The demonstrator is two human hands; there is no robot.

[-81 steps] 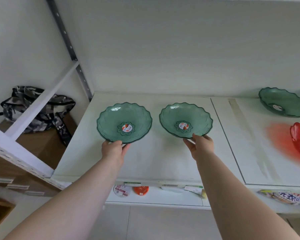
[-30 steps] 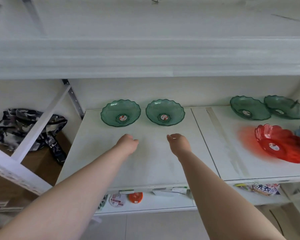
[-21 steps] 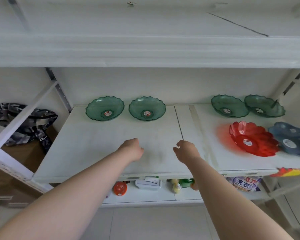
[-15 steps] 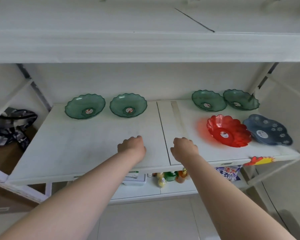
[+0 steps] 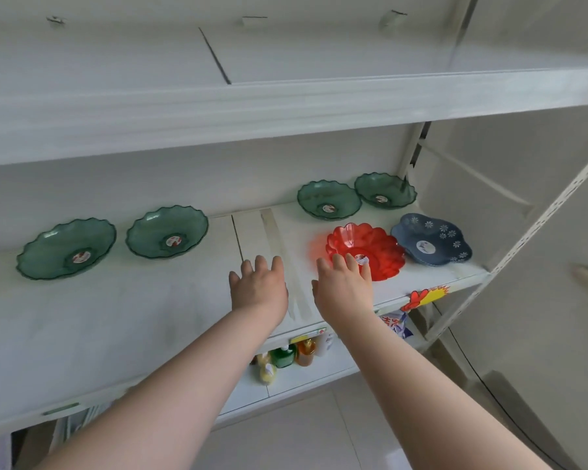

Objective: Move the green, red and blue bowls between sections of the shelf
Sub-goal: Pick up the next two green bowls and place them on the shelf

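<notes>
Head view: scalloped translucent red bowl (image 5: pixel 374 244), glossy plastic, petal-ribbed.

On the white shelf (image 5: pixel 116 320) we see four green bowls (image 5: pixel 67 247), one red bowl (image 5: pixel 370 244) and one blue bowl (image 5: pixel 431 244).

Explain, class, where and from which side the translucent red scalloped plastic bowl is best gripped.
Probably pinch the near scalloped rim of the translucent red scalloped plastic bowl, coming from the front. It sits upright and shallow, its flared edge facing the open right hand, which hovers at that edge. The blue flowered bowl crowds its right side and green bowls stand behind it.
</notes>
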